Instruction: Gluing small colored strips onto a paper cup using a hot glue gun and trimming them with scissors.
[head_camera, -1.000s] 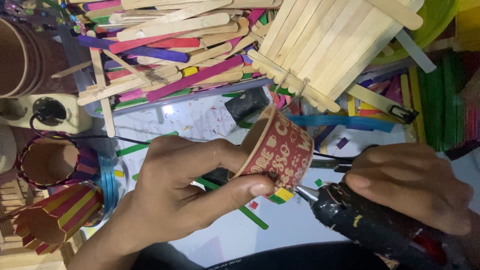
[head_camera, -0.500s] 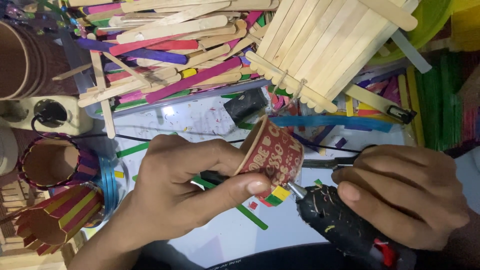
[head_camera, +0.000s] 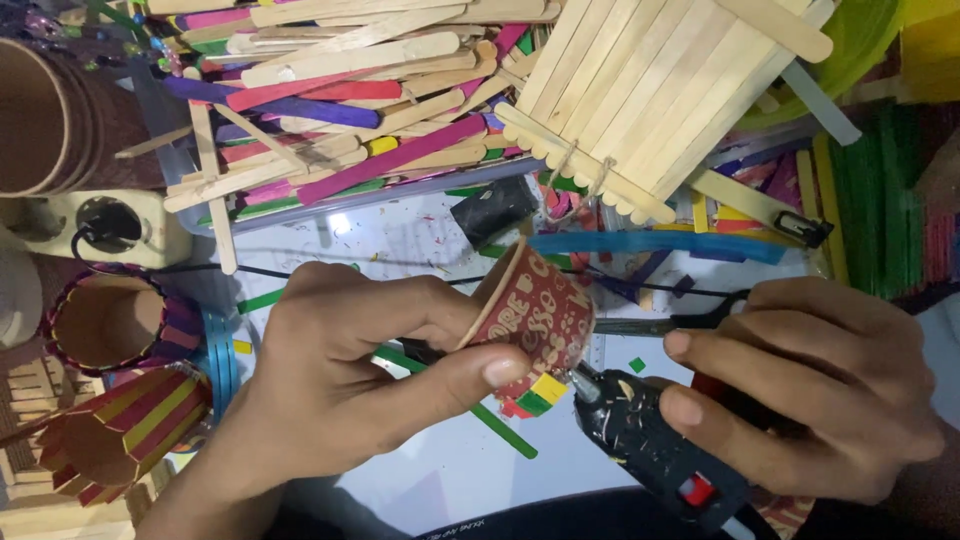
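White table top (head_camera: 440, 470) below, dotted with tiny bits of colour and one long green stick (head_camera: 480, 415). Up at the far edge, a clear tray (head_camera: 300, 212) heaped with craft sticks (head_camera: 330, 110), some plain wood, some pink, purple, red and green. Beside that, a flat panel of plain sticks (head_camera: 650, 90) glued side by side and tied with thread. Off to the left, a stack of brown paper cups (head_camera: 45, 115) lying on its side, open mouth showing, nothing seen inside. Lower left, two more cups: one wrapped in purple and pink sticks (head_camera: 105, 320), hollow and bare inside, and one covered in red and yellow sticks (head_camera: 115, 430), tipped over. White power strip (head_camera: 100, 225) near those, black cord plugged in. Near the middle, left hand (head_camera: 350, 375) curled around a red paper cup (head_camera: 535, 315), thumb pressed on the outside and fingers wrapped behind, cup held up off the table and tilted, rim toward the upper left. Small yellow, green and red stick pieces (head_camera: 535, 393) stuck at the cup's bottom edge. Right hand (head_camera: 800, 395) closed tight around a black glue gun (head_camera: 645, 445), tip touching the cup's bottom right beside those pieces. Black scissors (head_camera: 670, 322) lying just behind the right hand.
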